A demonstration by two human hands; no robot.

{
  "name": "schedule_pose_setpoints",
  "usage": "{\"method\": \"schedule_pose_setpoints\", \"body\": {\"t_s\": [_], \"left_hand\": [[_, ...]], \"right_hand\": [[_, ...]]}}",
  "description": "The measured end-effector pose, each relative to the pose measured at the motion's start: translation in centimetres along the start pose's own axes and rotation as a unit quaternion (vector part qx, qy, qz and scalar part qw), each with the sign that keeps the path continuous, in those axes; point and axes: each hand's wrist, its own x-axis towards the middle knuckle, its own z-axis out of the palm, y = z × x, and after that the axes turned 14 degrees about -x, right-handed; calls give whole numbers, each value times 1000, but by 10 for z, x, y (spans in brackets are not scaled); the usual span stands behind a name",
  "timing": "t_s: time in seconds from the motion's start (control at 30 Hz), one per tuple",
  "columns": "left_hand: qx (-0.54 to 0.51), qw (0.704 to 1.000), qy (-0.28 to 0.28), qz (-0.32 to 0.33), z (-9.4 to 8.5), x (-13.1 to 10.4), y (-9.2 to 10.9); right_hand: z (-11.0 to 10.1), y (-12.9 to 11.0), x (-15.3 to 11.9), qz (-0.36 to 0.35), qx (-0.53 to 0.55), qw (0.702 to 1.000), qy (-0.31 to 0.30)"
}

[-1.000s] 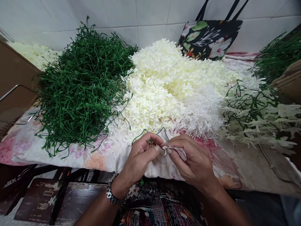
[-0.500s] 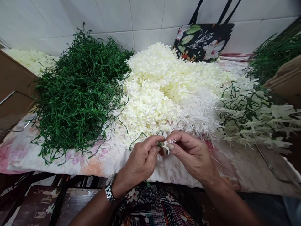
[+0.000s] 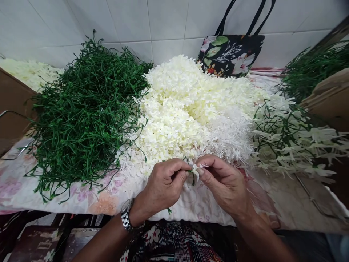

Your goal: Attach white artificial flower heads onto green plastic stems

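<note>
My left hand (image 3: 167, 182) pinches a thin green artificial stem (image 3: 185, 160) between thumb and forefinger; part of it shows behind the fingers. Against it, my right hand (image 3: 223, 183) grips a small white artificial flower (image 3: 196, 171) with fine white stamens, held by thumb and forefinger. The two hands nearly meet over the cloth. Just beyond them lies a heap of cream-white flower heads (image 3: 174, 123), with a bunch of white stamens (image 3: 230, 136) on its right side. A large tangle of green stems (image 3: 84, 120) is piled to the left.
Assembled white flowers on green stems (image 3: 300, 142) lie at the right, beside a cardboard box (image 3: 328, 96). Another box (image 3: 15, 105) stands at the left edge. A black floral bag (image 3: 231, 56) leans on the tiled wall (image 3: 169, 18). Floral cloth (image 3: 103, 202) covers the table.
The flower and stem now sit closer together between my fingertips, and the flower's petals face the camera more. The whole view has shifted slightly.
</note>
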Motion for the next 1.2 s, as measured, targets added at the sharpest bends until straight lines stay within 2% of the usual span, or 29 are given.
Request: {"method": "schedule_pose_setpoints", "body": {"t_s": [0.13,0.3,0.67,0.8,0.93,1.2], "left_hand": [[24,999,-7,22,0,2,-2],[33,999,-7,35,-1,2,-4],[45,992,-40,115,0,-5,-12],[64,990,-51,111,0,-6,-13],[43,994,-55,81,0,-5,-10],[-16,997,-60,44,-3,-4,-6]], "right_hand": [[1,-1,0,-47,-64,996,26],[2,-2,0,-78,-114,990,20],[-5,4,0,-52,-20,996,-77],[-3,5,-1,-35,1,997,-75],[0,5,-3,-28,21,998,-51],[0,3,-3,-61,34,997,-35]]}}
